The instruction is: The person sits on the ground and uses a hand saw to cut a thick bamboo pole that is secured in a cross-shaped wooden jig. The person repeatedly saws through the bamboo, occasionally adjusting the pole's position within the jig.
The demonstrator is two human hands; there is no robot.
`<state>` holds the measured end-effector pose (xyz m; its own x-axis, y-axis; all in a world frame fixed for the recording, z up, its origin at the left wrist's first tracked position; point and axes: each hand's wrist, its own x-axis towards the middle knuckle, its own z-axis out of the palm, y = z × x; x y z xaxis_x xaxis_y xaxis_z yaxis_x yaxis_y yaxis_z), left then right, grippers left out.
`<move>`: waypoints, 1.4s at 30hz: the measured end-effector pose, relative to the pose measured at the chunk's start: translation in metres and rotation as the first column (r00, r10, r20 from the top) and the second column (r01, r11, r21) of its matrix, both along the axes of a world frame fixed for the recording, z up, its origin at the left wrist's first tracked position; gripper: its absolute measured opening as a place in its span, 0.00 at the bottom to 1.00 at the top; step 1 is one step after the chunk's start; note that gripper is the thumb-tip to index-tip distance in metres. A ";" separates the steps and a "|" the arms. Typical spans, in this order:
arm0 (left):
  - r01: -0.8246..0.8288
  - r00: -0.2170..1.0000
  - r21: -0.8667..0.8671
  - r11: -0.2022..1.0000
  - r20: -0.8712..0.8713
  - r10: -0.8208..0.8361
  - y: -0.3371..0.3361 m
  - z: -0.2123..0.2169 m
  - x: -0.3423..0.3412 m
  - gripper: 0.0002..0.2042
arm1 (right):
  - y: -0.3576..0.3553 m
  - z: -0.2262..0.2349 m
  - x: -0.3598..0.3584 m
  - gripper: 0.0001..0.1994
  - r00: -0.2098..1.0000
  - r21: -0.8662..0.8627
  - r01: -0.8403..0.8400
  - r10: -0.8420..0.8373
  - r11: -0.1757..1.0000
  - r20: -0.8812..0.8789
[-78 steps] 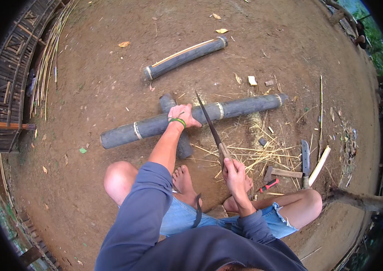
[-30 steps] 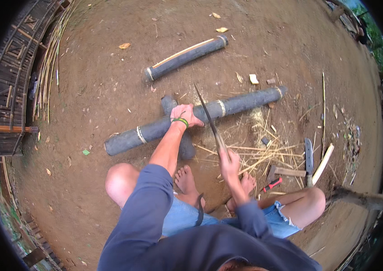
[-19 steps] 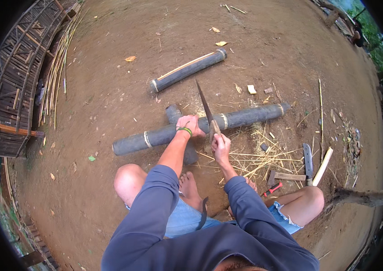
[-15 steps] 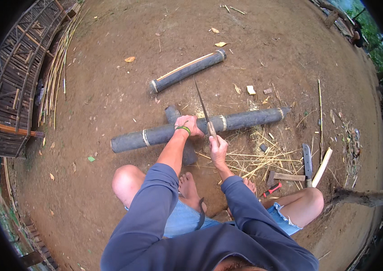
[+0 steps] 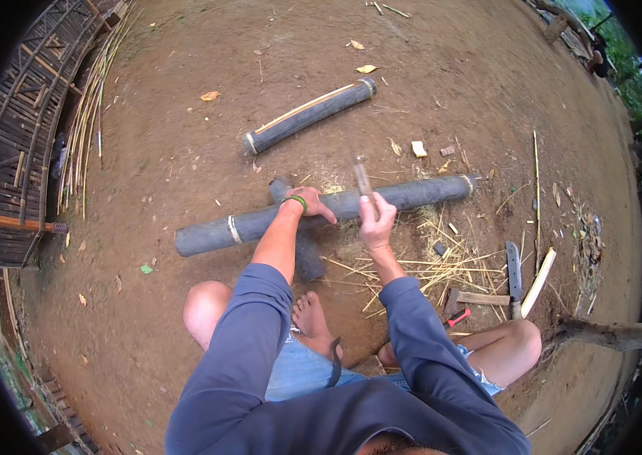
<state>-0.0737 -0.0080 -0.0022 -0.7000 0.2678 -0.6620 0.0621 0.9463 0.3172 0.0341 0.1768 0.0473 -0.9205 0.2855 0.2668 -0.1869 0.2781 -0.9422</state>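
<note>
A long dark bamboo pole (image 5: pixel 412 195) lies across a short dark log (image 5: pixel 307 258) on the bare earth in front of me. My left hand (image 5: pixel 313 206), with a green band at the wrist, presses down on the pole near its middle. My right hand (image 5: pixel 375 224) grips the handle of a long knife (image 5: pixel 363 180), whose blurred blade points up and away just above the pole. I sit on the ground with my bare foot (image 5: pixel 313 324) behind the short log.
A second bamboo pole (image 5: pixel 307 115) with a pale split strip lies farther away. Straw-like splinters (image 5: pixel 442 267) litter the ground at my right, beside a machete (image 5: pixel 514 277), a pale wooden stick (image 5: pixel 538 282), a hammer (image 5: pixel 480 299) and a red-handled tool (image 5: pixel 457 318). A bamboo fence (image 5: pixel 18 144) stands left.
My right hand has swung the knife from beside my knee forward to the pole, next to my left hand. The blade now looks short and blurred above the pole.
</note>
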 end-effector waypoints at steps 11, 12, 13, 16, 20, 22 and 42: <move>-0.037 0.995 0.077 0.996 0.100 0.030 -0.013 -0.008 -0.018 0.66 | 0.083 -0.051 0.106 0.12 0.890 -0.032 0.452 -0.448 0.891 0.082; -0.024 0.997 0.047 0.999 0.071 0.020 -0.012 -0.009 -0.012 0.64 | 0.090 -0.058 0.120 0.13 0.852 0.071 0.514 -0.519 0.855 0.071; -0.003 0.999 0.023 1.000 0.036 0.002 -0.009 -0.010 -0.006 0.63 | 0.089 -0.057 0.133 0.14 0.819 0.188 0.555 -0.571 0.811 0.047; 0.000 0.996 -0.023 1.000 -0.094 -0.003 0.003 0.006 0.013 0.61 | 0.091 -0.063 0.159 0.17 0.692 0.378 0.574 -0.677 0.726 0.250; -0.013 0.986 -0.084 0.996 -0.164 -0.001 0.023 0.022 0.033 0.61 | 0.119 -0.102 0.173 0.19 0.565 0.582 0.489 -0.744 0.650 0.357; -0.007 0.987 -0.095 0.995 -0.161 -0.008 0.017 0.019 0.034 0.61 | 0.124 -0.112 0.176 0.20 0.563 0.630 0.400 -0.721 0.665 0.404; -0.120 0.896 -0.091 0.989 -0.439 0.068 0.010 0.001 0.082 0.52 | 0.219 0.082 0.069 0.34 0.639 0.512 -0.105 -0.337 0.852 0.691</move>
